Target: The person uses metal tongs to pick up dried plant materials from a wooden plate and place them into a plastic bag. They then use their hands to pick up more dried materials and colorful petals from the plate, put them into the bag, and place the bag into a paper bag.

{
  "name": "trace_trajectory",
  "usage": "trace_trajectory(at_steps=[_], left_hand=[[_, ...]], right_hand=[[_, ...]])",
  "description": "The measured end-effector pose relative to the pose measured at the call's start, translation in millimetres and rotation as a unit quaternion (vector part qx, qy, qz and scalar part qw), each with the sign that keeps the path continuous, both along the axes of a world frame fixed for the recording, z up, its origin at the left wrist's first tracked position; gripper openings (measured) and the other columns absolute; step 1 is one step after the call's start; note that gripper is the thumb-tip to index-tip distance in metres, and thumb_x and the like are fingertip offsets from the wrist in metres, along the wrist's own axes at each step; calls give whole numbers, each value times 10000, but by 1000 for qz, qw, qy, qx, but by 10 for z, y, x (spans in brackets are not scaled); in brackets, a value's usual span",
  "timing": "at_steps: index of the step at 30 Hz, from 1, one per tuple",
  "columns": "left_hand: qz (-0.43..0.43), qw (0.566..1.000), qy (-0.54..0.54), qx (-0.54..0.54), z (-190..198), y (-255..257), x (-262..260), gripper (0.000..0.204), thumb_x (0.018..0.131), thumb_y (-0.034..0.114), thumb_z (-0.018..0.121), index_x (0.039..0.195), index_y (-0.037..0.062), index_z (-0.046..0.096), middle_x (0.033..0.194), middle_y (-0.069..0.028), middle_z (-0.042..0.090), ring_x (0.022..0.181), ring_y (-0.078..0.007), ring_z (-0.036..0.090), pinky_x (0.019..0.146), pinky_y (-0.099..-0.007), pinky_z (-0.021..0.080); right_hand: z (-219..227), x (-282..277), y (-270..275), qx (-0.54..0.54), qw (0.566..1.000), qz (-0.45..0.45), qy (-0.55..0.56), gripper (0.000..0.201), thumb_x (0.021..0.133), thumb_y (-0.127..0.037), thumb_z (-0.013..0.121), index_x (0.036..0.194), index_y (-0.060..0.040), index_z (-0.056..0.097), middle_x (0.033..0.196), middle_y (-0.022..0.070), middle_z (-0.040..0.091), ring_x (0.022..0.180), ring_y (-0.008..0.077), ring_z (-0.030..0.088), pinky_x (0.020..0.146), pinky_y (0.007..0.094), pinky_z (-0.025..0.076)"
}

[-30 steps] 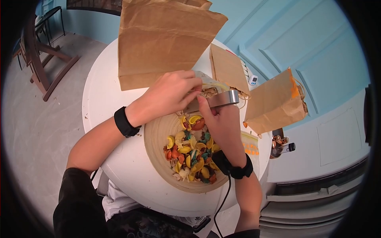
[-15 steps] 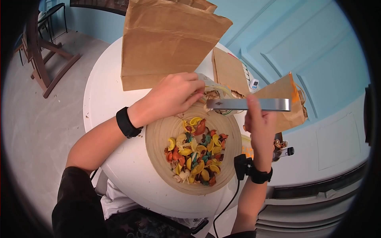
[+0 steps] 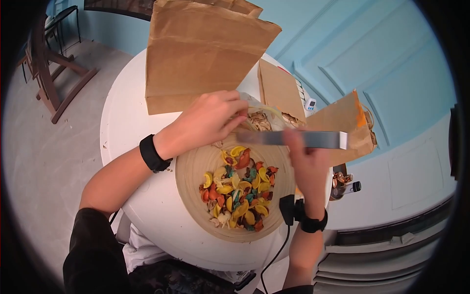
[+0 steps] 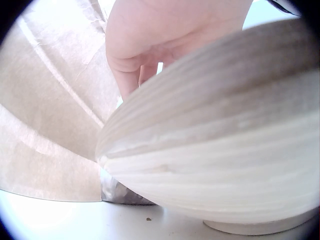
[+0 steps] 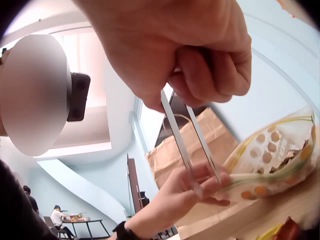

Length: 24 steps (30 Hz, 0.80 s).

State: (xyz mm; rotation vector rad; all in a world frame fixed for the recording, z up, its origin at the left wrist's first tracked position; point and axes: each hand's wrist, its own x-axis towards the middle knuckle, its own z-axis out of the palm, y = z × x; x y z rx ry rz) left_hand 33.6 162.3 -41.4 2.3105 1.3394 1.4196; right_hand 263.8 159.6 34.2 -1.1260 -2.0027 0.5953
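My left hand [image 3: 210,117] pinches the edge of a clear zip bag [image 5: 272,160] printed with orange dots, which holds brown dried pieces. Metal tongs [image 3: 318,139] are gripped in my right hand [image 3: 311,169], blurred by motion. Their tips reach leftward to just in front of the left fingers, by the bag's mouth. In the right wrist view the two arms stand apart, with nothing seen between them. Below both hands sits a round wooden bowl [image 3: 185,181] with yellow, orange, teal and cream dried potpourri [image 3: 237,196]. The bowl's outer side fills much of the left wrist view.
A large brown paper bag [image 3: 205,59] stands behind the left hand on the round white table [image 3: 122,112]. Two smaller paper bags, one flat [image 3: 281,90] and one tilted [image 3: 342,127], lie to the right. A small white timer [image 3: 310,104] is near the table's back edge.
My right hand swung the tongs rightward away from the bag's mouth, then came slightly back to the left. My left hand has stayed at the bag's edge.
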Motion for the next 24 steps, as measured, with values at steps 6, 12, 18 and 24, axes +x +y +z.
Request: trace_trajectory(at_steps=[6, 12, 18, 24], left_hand=[[5, 1000, 1, -7, 4, -6, -8, 93, 947, 111, 687, 964, 23, 664, 923, -124, 642, 849, -334, 654, 726, -431, 535], [3, 1000, -1, -9, 11, -8, -13, 93, 934, 108, 695, 961, 24, 666, 913, -122, 640, 840, -331, 655, 719, -425, 535], [-2, 1000, -5, -1, 0, -2, -14, 92, 931, 109, 696, 953, 25, 667, 896, -124, 635, 822, -330, 654, 710, -422, 534], [0, 1000, 1, 3, 1, 0, -13, 95, 941, 113, 690, 942, 23, 660, 894, -124, 633, 818, -328, 654, 705, -425, 530]], right_hand=[[-316, -237, 99, 3, 993, 99, -67, 306, 948, -285, 763, 842, -13, 669, 574, -5, 515, 513, 115, 443, 485, 311, 371], [-404, -311, 167, 15, 988, 134, -72, 303, 947, -291, 759, 891, -3, 685, 571, 25, 554, 486, 123, 546, 470, 318, 439], [-384, -334, 161, -21, 990, 135, -42, 294, 970, -273, 730, 888, 5, 682, 571, 32, 565, 477, 140, 561, 470, 321, 453], [-486, -282, 185, 20, 989, 122, -84, 283, 979, -252, 721, 878, 9, 680, 575, 31, 565, 489, 144, 539, 481, 325, 420]])
